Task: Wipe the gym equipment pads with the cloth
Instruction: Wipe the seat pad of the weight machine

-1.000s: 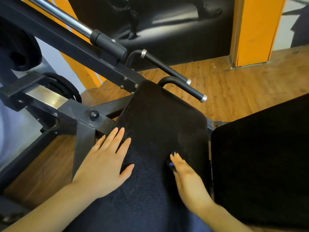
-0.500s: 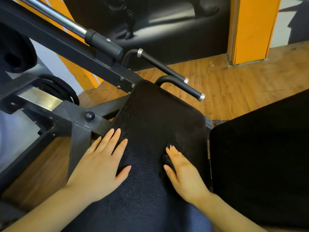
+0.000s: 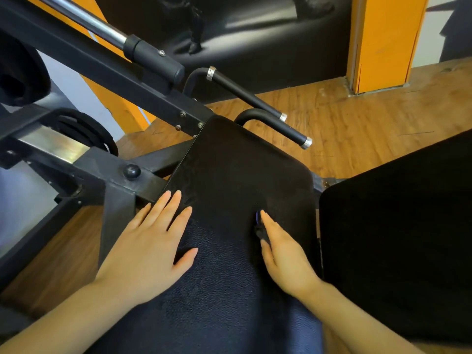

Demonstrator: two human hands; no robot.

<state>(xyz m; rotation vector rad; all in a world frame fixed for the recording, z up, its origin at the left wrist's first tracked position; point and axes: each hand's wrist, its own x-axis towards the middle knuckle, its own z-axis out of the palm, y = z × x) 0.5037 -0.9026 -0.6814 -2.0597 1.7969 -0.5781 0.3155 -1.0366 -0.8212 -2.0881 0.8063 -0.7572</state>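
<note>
Seemingly mid-wipe in the head view: the right hand at lower centre presses a small dark cloth, mostly hidden under straight fingers, onto the black textured vinyl pad. The left hand lies flat, fingers spread, at its left edge. The second black pad at right looks unwiped, though I cannot tell.
</note>
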